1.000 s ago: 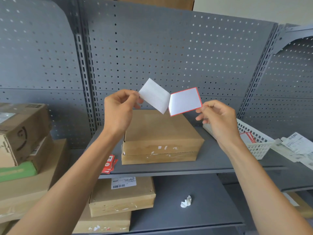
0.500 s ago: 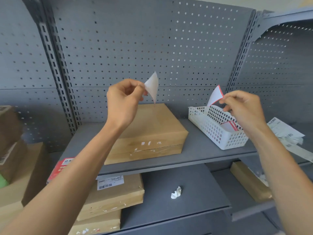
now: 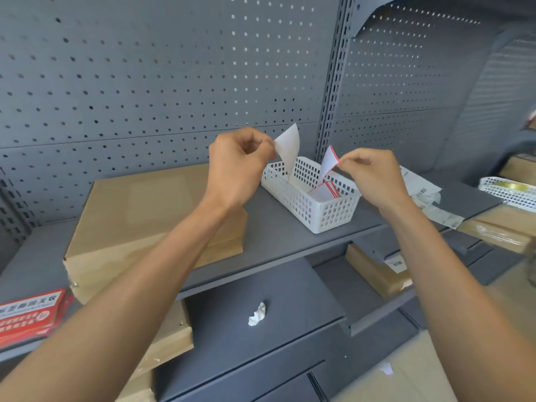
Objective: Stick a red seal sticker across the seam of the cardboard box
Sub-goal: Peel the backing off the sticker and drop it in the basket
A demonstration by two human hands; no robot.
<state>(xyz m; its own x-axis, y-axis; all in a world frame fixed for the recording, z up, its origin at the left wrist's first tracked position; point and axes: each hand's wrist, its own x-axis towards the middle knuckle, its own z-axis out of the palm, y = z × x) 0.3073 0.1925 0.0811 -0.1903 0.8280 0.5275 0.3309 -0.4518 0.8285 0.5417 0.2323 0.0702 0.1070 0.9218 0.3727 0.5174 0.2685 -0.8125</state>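
Sticker: red-edged seal sticker pinched in the right hand — held above the white basket.
Backing: white paper pinched in the left hand.
Box: cardboard box on the shelf — left of the basket, seam bare.

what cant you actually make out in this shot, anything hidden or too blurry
All in the head view:
- Seam of the cardboard box: the left forearm hides much of the front, and none shows on top.
- Red-edged sticker in the right hand: only the white side shows.
- White sheet in the left hand: whether backing or sticker is unclear.
- Red packet: cut off by the left edge, print blurred.
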